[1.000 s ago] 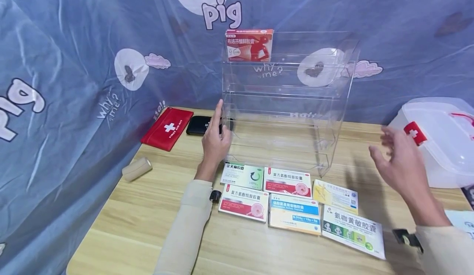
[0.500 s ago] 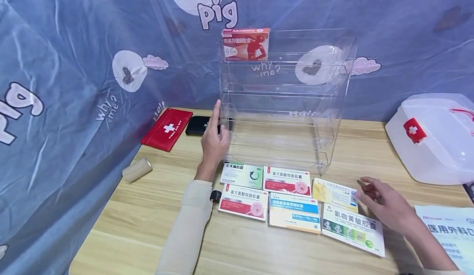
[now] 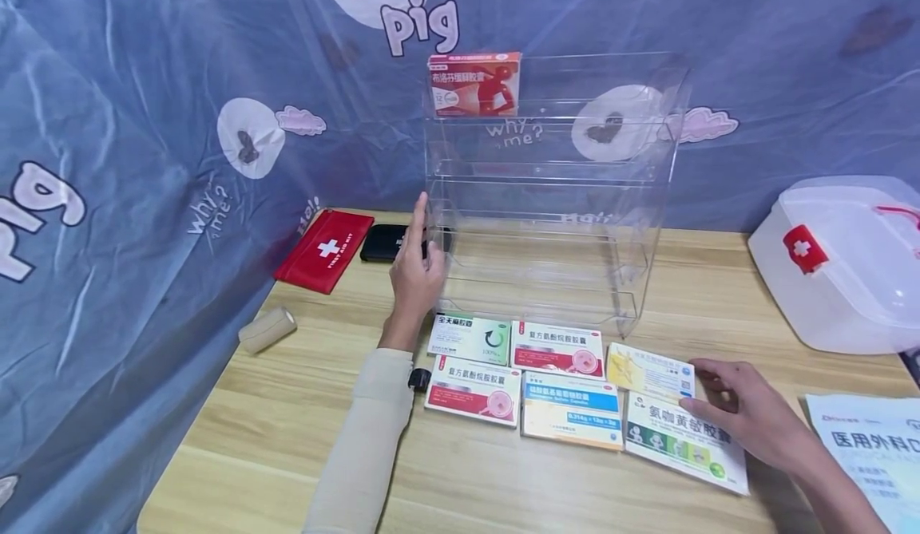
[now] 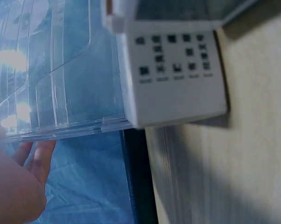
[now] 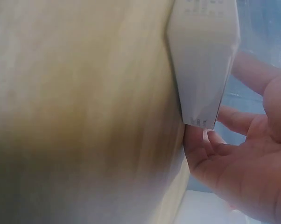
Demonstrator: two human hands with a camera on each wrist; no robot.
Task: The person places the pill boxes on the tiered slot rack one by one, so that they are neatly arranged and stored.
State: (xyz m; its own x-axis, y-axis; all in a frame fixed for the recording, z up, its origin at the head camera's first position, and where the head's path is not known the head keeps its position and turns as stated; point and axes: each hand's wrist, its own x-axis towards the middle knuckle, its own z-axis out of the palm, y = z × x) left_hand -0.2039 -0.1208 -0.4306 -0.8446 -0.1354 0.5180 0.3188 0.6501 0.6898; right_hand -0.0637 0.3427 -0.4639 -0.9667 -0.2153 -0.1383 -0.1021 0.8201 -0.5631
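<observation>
In the head view, my left hand [image 3: 417, 278] rests against the left side of a clear acrylic tiered rack [image 3: 532, 270], index finger straight up along it; the left wrist view has these fingers [image 4: 42, 158] at the panel's edge. My right hand [image 3: 751, 414] is at the right end of a yellow-and-white medicine box [image 3: 647, 374], thumb near its lower corner, fingertips by its upper corner. That hand overlaps a white-and-green medicine box [image 3: 683, 446], whose end likely fills the right wrist view. A red ibuprofen box [image 3: 474, 87] stands on the rack's top tier, at the left.
Flat before the rack lie a green box [image 3: 470, 338], two red-and-white boxes [image 3: 557, 350] and a blue-and-orange box [image 3: 571, 410]. A red first aid pouch [image 3: 327, 251], black case [image 3: 384, 243] and tan bandage roll [image 3: 267, 330] lie left. A white first aid bin [image 3: 834, 278] and mask packet [image 3: 870, 446] are right.
My right hand has come down and left from beside the white bin to the yellow-and-white box's right end. My left hand stays at the rack; the boxes have not moved.
</observation>
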